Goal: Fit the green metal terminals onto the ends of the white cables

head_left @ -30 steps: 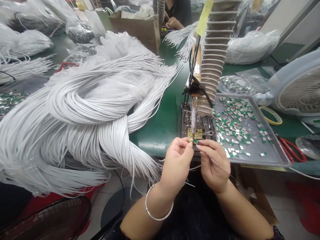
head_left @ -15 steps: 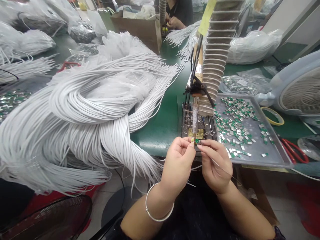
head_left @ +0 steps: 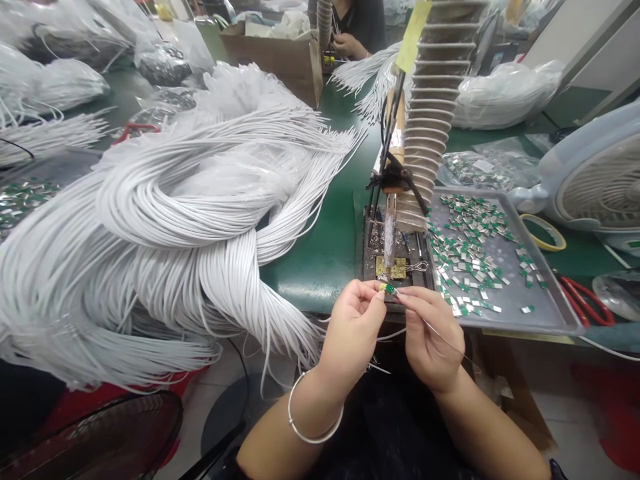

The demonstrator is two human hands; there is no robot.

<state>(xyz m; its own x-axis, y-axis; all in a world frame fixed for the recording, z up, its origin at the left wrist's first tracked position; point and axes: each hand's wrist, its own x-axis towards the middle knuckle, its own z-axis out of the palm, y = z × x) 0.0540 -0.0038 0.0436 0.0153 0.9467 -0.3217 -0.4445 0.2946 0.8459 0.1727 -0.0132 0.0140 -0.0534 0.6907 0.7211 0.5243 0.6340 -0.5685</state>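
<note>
Green worktop [head_left: 320, 267] runs across the frame, with a person seated at its near edge. A great mass of white cable [head_left: 165, 227] fills the left half, apparently kept there so the space before the hands stays free. Bagged stock lies upper left and upper right. A cardboard box [head_left: 270, 57] stands top centre, and beyond it a co-worker's hand [head_left: 347, 47] works separately.

Right of centre, a ribbed duct [head_left: 430, 113] rises beside an upright soldering iron [head_left: 389, 233] in a stand, both close in front of the hands. A metal tray [head_left: 530, 327] at right holds scattered green-and-silver pieces, probably placed for an easy reach by the right hand. Farther right: desk fan [head_left: 600, 180], yellow tape roll [head_left: 543, 230], red-handled scissors [head_left: 585, 301].

Both hands are raised over the worktop's edge, almost meeting. The left hand [head_left: 353, 327], bangle [head_left: 315, 417] on its wrist, pinches a small green-and-silver piece [head_left: 387, 288] at the fingertips. The right hand [head_left: 433, 337] closes narrowly on a thin white wire [head_left: 445, 340], which appears to run up to the piece; the exact contact is too small to tell.
</note>
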